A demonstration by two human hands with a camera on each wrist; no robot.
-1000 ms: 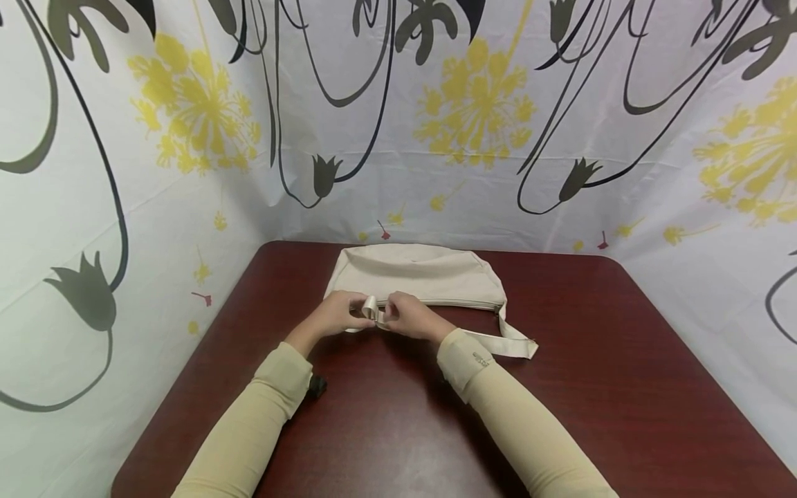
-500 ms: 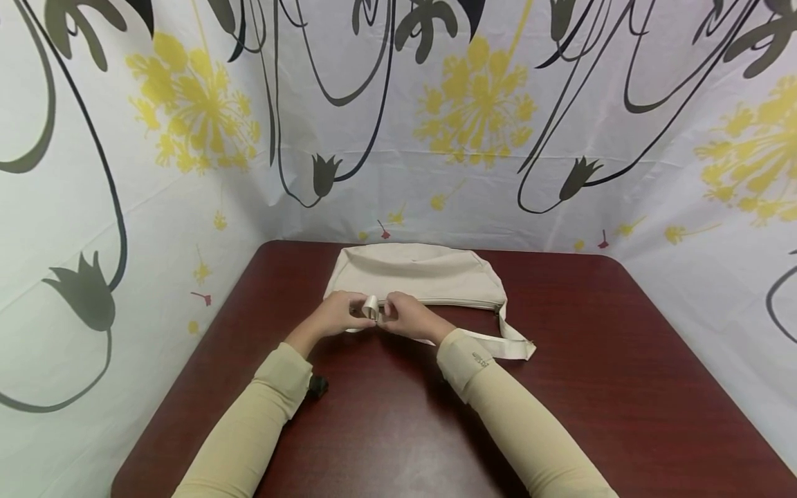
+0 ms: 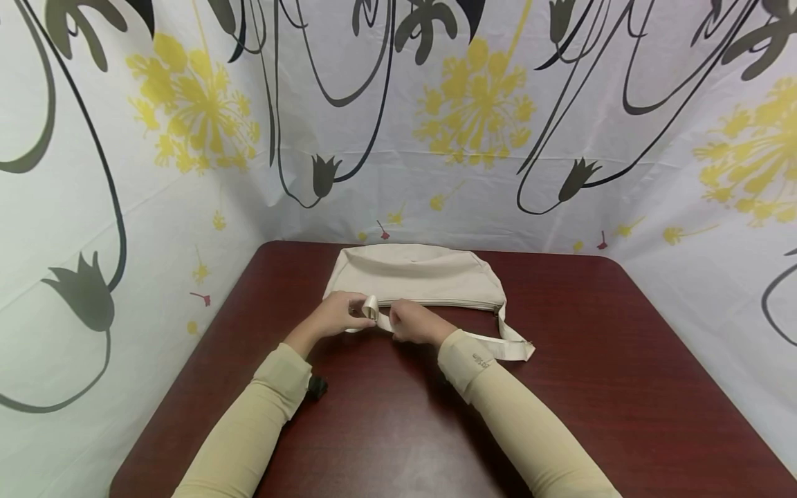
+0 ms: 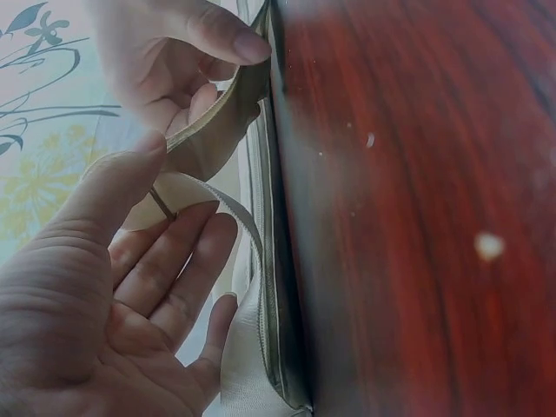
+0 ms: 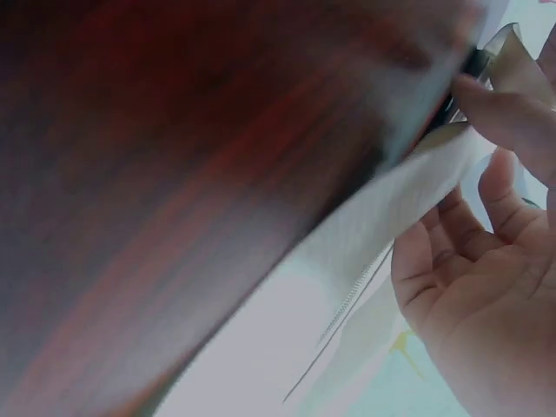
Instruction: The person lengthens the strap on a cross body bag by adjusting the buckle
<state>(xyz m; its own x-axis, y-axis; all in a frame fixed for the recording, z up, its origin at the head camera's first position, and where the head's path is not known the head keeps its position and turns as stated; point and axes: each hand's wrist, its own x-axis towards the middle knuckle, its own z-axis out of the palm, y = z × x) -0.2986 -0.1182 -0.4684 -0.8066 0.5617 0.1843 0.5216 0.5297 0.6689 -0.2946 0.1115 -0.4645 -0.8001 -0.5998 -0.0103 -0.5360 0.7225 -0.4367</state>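
A cream shoulder bag (image 3: 417, 271) lies flat near the table's back edge, its zipper along the near side. Its strap (image 3: 507, 348) loops out in front. With thumb and fingers, my left hand (image 3: 339, 312) pinches the strap where a small loop stands up; a thin metal bar (image 4: 162, 204), seemingly part of a strap buckle, shows there in the left wrist view. Just to the right, my right hand (image 3: 420, 322) grips the strap between thumb and curled fingers. From the right wrist view, the strap (image 5: 347, 230) runs taut-looking out of that hand (image 5: 486, 287).
The dark red table (image 3: 398, 443) has rounded corners. A small black object (image 3: 317, 387) sits beside the left sleeve, partly hidden by it. Patterned white cloth (image 3: 398, 124) surrounds the table at the back and sides.
My right hand first came closer to the left hand, then moved back right and slightly down along the strap, baring a stretch between the hands. My left hand has stayed in place.
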